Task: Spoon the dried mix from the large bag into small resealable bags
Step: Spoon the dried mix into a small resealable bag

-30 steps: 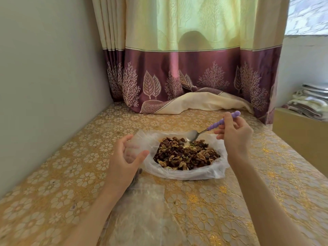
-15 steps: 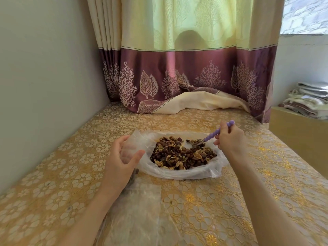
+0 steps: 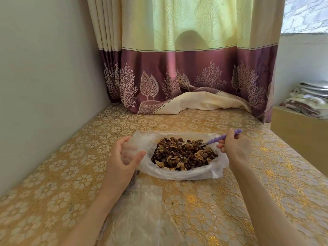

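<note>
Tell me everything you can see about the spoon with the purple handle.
The spoon has a lilac handle that looks like plastic, shaped as a row of rounded beads ending in a ball. A short shiny metal neck shows where it leaves the handle. It tilts down to the left, its bowl buried in the dried mix inside the open large bag and hidden from view. The right hand holds the handle near its upper end, with the ball tip sticking out past the fingers.
</note>
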The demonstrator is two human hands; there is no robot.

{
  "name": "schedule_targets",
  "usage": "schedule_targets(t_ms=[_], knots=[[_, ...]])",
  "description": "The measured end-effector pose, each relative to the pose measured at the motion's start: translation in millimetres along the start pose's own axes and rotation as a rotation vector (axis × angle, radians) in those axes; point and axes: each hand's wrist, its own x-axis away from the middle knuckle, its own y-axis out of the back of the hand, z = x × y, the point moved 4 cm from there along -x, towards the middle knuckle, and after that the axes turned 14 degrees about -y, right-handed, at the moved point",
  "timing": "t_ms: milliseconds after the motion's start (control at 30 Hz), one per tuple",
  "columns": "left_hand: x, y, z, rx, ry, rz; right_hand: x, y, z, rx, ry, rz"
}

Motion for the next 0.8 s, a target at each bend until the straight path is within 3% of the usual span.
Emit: schedule_targets(t_ms=[267,800], knots=[[0,0,-3,-0.02,-0.011,0.007,10,-2,12,-0.035,0.103,-0.046],[0,0,1,-0.052,0.008,0.03,82,-43,51,-0.273,0.134,0.361]])
